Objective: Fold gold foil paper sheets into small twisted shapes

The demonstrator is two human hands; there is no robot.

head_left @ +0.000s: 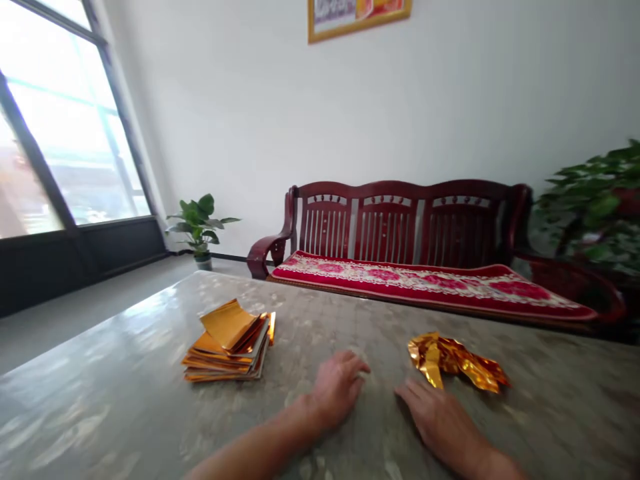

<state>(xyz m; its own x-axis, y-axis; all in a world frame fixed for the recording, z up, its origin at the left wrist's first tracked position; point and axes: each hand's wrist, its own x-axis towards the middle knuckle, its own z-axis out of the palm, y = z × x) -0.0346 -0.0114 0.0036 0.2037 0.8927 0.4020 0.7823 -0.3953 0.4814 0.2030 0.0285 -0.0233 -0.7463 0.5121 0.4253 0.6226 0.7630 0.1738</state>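
My left hand (339,387) rests on or just above the marbled tabletop, fingers loosely bent and slightly blurred, with nothing visible in it. To its left lies an uneven stack of gold and orange paper sheets (227,343), the top one askew with a raised corner. My right hand (436,415) is palm down with its fingers stretched forward, and it appears to hold nothing. Just beyond its fingers sits a crumpled piece of shiny gold foil (455,360). A gap of bare tabletop separates the two hands.
The grey marbled table (150,387) spans the foreground. Behind it stands a dark red wooden bench (385,227) with a red floral cushion (430,280). Potted plants (200,223) flank the bench. A large window (75,127) is at left, and a framed picture (360,20) hangs above.
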